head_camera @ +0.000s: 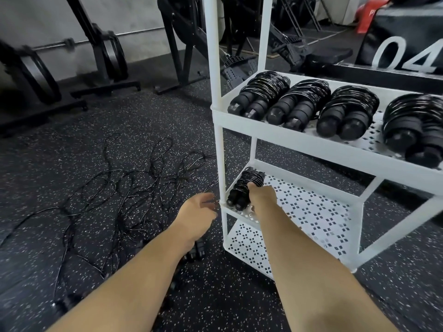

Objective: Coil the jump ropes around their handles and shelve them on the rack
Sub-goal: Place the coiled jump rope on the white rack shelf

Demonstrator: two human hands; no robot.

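White perforated rack [287, 137] carries four coiled jump ropes [299, 101] on its upper shelf, above the right fingers; right hand [260, 197] grips a fifth bundle [244, 185] at the front-left corner of the middle shelf [311, 212], thumb across the coils, other fingers hidden behind it; handle ends face outward like those above, judged to keep the rows uniform and leave room alongside; left hand [196, 209] hangs just beside the corner post, fingers loosely spread, holding nothing; tangled loose ropes [134, 188] lie on the speckled floor beyond and left of those fingers, not yet coiled.
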